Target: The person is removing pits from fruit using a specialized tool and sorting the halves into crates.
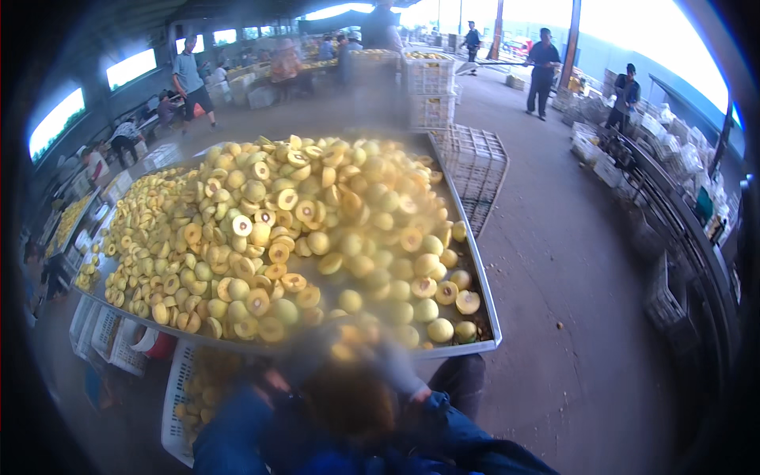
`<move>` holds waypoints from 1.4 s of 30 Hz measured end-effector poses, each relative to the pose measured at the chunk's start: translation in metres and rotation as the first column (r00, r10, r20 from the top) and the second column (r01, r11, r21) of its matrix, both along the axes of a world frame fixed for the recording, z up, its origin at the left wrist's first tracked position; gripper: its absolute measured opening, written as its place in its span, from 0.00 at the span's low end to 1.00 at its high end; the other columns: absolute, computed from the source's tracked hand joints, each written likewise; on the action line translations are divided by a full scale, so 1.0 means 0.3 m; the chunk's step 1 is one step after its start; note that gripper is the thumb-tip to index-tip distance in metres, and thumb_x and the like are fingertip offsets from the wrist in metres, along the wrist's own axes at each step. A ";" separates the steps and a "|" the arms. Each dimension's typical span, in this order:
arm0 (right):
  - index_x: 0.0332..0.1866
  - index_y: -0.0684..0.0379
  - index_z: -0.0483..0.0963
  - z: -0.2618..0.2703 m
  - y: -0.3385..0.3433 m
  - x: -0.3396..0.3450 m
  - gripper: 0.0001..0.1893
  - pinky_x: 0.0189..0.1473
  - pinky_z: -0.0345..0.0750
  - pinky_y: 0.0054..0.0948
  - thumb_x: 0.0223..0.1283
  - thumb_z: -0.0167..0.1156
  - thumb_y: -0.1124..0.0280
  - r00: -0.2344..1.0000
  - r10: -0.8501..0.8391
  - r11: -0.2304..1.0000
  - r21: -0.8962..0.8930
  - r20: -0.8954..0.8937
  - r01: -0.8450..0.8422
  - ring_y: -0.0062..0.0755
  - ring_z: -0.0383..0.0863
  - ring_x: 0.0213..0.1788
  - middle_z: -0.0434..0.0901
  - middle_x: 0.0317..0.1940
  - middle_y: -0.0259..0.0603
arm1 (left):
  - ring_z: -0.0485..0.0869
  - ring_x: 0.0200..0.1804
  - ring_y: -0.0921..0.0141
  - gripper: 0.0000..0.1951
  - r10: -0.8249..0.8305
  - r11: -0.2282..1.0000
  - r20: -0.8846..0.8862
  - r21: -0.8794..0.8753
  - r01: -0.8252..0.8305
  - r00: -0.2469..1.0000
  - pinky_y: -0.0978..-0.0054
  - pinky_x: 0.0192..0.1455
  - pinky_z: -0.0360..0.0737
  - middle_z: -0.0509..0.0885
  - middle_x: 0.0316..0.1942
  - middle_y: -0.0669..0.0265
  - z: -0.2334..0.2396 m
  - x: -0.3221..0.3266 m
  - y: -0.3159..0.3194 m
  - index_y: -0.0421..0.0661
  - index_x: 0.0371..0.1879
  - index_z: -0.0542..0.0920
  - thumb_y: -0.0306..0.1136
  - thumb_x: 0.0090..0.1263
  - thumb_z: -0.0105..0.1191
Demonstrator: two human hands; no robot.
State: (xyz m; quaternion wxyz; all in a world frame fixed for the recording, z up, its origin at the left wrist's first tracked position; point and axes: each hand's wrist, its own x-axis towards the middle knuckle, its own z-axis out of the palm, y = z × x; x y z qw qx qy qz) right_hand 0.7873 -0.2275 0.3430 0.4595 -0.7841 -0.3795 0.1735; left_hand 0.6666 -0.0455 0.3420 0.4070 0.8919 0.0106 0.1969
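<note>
A large metal-rimmed tray (pixel 469 249) lies before me, heaped with halved yellow peaches (pixel 288 199), many cut side up with the pit hollow showing. My left hand (pixel 303 350) and my right hand (pixel 395 362) are at the near edge of the tray, both badly blurred by a smear on the view. Some yellow fruit pieces (pixel 344 350) show between them. Whether the fingers close on anything is hidden by the blur. Blue sleeves cover both forearms. A white plastic crate (pixel 172 404) holding more fruit stands below the tray's near edge, by my left arm.
Stacked white crates (pixel 475 160) stand beyond the tray's right side. More crates and a red and white bucket (pixel 155 343) sit under its left part. A dark metal rail (pixel 683 219) curves along the right. Several people stand or work farther off.
</note>
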 end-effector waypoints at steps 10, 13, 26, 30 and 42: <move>0.50 0.64 0.74 0.092 -0.021 -0.200 0.16 0.38 0.77 0.31 0.67 0.57 0.61 0.924 0.108 0.945 0.327 -0.367 0.020 0.32 0.81 0.34 0.82 0.33 0.47 | 0.77 0.55 0.66 0.29 0.533 0.831 0.254 -0.335 -0.443 0.807 0.70 0.58 0.76 0.74 0.59 0.56 0.129 -0.043 -0.252 0.40 0.69 0.60 0.51 0.78 0.34; 0.41 0.59 0.73 0.120 -0.043 -0.188 0.09 0.24 0.74 0.30 0.66 0.56 0.65 0.946 0.083 0.983 0.128 0.312 -0.129 0.40 0.79 0.23 0.80 0.27 0.43 | 0.71 0.61 0.66 0.33 0.469 0.453 0.239 -0.891 0.001 0.850 0.69 0.64 0.69 0.68 0.64 0.58 0.226 -0.051 -0.267 0.41 0.69 0.59 0.57 0.78 0.29; 0.52 0.55 0.69 0.104 -0.048 -0.254 0.17 0.18 0.73 0.35 0.58 0.58 0.66 0.556 0.183 0.982 -0.124 0.811 -0.142 0.35 0.78 0.19 0.75 0.27 0.39 | 0.77 0.56 0.66 0.30 0.519 0.722 0.293 -0.653 -0.228 0.803 0.68 0.62 0.72 0.72 0.60 0.53 0.201 -0.104 -0.290 0.33 0.65 0.64 0.50 0.80 0.31; 0.45 0.64 0.67 0.057 -0.054 -0.222 0.17 0.18 0.73 0.34 0.57 0.58 0.64 0.656 0.239 0.971 -0.155 0.716 -0.184 0.37 0.79 0.19 0.76 0.17 0.38 | 0.80 0.51 0.68 0.28 0.476 0.721 0.288 -0.669 -0.181 0.831 0.71 0.54 0.78 0.74 0.57 0.53 0.223 -0.108 -0.285 0.34 0.64 0.66 0.48 0.79 0.34; 0.41 0.63 0.71 0.223 -0.127 -0.203 0.12 0.12 0.62 0.22 0.67 0.55 0.64 -0.102 0.572 0.745 0.568 -0.814 -0.350 0.20 0.64 0.10 0.65 0.13 0.27 | 0.83 0.34 0.74 0.25 0.306 0.842 0.228 -0.518 -0.151 0.925 0.77 0.40 0.81 0.84 0.36 0.62 0.302 -0.088 -0.279 0.39 0.60 0.71 0.40 0.68 0.55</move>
